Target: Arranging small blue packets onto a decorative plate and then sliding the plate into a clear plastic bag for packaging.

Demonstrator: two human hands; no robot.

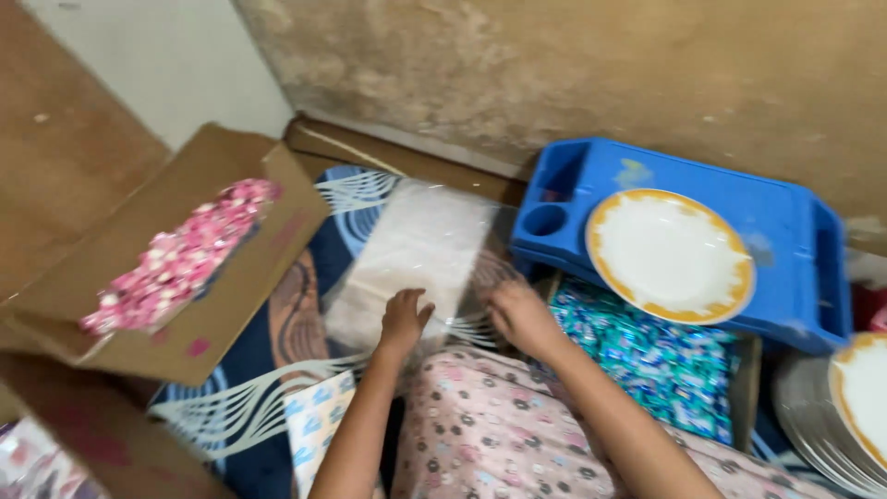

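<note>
We see both hands on a clear plastic bag (416, 249) lying flat on the patterned blue mat (277, 370), between the cardboard box (212, 305) and the blue plastic tray (785, 240).

Left hand (404, 319): fingers spread narrow, pressing or pinching the bag's near edge. Right hand (519, 314): curled on the near right corner; motion blur, so we can't tell if it's a pinch or just resting.

Handling, our read:
- bag looks thin film, very light, limp, no stiffness of its own
- slippery and glossy, likely clings and creases
- not fragile, but a fingernail could tear it
- best hold: pinch at near edge or corners, two hands to keep it flat

Surroundings:
- the box is tilted open, holds a heap of small pink and white wrapped pieces (176, 263)
- the tray is rigid moulded plastic with cup recesses, and carries a white plate with a yellow rim (670, 254), glazed and hard
- pile of blue-green wrapped pieces (665, 360) in front of the tray, crinkly foil look
- stack of similar plates (845, 407) at right edge
- floral fabric (499, 434) over the person's lap, soft
- wall behind is rough stained plaster (554, 65)
</note>
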